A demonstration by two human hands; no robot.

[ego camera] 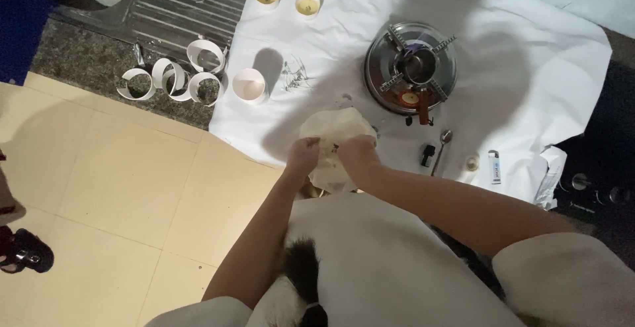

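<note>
Both arms of the person reach forward from the bottom of the view, bare below short pale sleeves. The left hand (303, 153) and the right hand (355, 153) are close together, just beside each other, with fingers curled and pinched. The right forearm is longer in view and crosses diagonally.

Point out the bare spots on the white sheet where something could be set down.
Free: between the round burner and the sheet's right edge; also between the small cups and the burner. Crowded: around both hands holding the pale bag, and by the spoon.
</note>
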